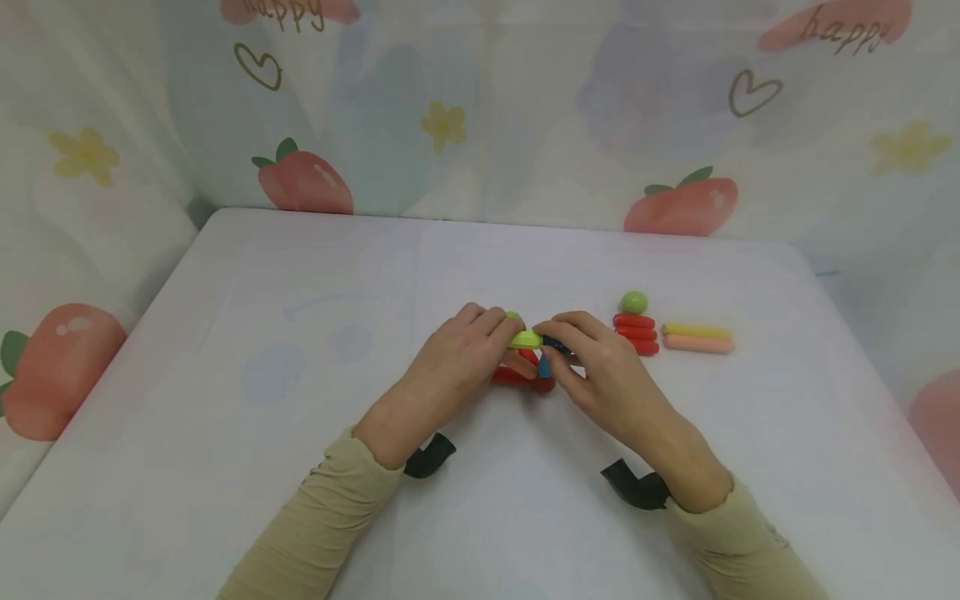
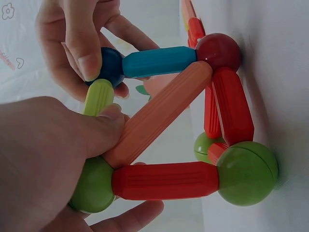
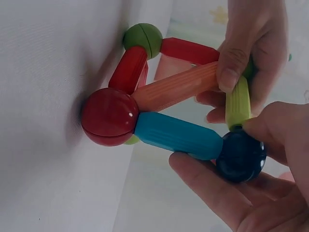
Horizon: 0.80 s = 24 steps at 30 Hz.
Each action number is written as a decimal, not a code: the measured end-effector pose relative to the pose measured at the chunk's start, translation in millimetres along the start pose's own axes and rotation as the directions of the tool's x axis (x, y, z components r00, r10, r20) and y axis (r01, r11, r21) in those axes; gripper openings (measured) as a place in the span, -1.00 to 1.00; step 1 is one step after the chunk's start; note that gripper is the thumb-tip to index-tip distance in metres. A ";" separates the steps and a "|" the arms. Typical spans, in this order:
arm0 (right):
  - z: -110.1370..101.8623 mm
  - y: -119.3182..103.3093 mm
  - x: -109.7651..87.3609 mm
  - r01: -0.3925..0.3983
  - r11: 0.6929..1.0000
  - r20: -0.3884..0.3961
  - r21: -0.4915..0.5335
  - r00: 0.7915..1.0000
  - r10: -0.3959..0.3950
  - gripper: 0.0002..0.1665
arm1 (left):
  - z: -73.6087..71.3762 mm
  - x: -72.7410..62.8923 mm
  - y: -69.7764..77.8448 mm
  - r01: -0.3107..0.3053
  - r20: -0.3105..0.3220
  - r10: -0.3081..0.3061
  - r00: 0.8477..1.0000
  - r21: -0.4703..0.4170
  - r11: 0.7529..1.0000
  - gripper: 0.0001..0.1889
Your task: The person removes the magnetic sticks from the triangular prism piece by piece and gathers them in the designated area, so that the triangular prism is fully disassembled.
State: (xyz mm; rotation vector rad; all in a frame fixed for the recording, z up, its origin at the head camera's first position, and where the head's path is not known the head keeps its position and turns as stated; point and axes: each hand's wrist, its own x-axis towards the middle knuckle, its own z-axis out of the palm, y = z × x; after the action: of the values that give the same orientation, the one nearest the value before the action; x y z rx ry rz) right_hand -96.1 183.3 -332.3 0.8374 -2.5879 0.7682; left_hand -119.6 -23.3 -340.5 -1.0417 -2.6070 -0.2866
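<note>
A frame of magnetic rods and balls stands on the table between my hands. My left hand (image 1: 457, 350) grips its upper corner, thumb over a yellow-green rod (image 2: 99, 96) and the end of an orange rod (image 2: 159, 116), fingers around a green ball (image 2: 91, 186). My right hand (image 1: 607, 367) pinches a dark blue ball (image 3: 241, 154), where the yellow-green rod and a blue rod (image 3: 178, 135) meet. Below, a dark red ball (image 3: 110, 117) joins the blue, orange and red rods. Another green ball (image 2: 247, 173) forms a lower corner, with a red rod (image 2: 166, 180) rising from it.
Right of my hands, a loose green ball (image 1: 633, 302) lies behind several red rods (image 1: 636, 333). Beside these are a yellow rod (image 1: 696, 332) and a peach rod (image 1: 699, 344). A printed curtain (image 1: 525, 108) hangs behind the white table (image 1: 300, 500).
</note>
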 end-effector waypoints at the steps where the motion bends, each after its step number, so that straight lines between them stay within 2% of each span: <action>1: -0.1 0.4 -0.1 -0.001 1.000 -0.004 -0.007 1.000 0.001 -0.66 | -0.2 -0.1 0.1 -0.002 0.000 0.002 1.000 0.002 1.000 -0.70; 10: -3.8 0.0 0.4 -0.013 1.000 -0.009 -0.008 1.000 0.013 -0.63 | -2.4 0.1 0.1 -0.007 0.023 0.007 1.000 0.001 1.000 -0.58; 18: -9.4 -8.4 0.3 -0.064 0.997 0.057 -0.046 0.996 0.067 -0.59 | -2.2 0.0 -0.8 -0.017 0.007 0.017 1.000 -0.008 1.000 -0.65; 24: -10.5 -9.5 0.3 -0.105 0.994 0.079 -0.008 0.991 0.105 -0.56 | -2.2 -0.1 0.0 -0.011 0.022 0.011 1.000 -0.008 1.000 -0.59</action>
State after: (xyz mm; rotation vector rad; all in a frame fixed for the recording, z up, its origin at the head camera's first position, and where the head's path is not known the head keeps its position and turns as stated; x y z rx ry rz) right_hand -89.2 182.7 -320.0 0.7495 -2.7212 0.7731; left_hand -119.1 -24.0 -338.5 -1.0672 -2.6212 -0.2839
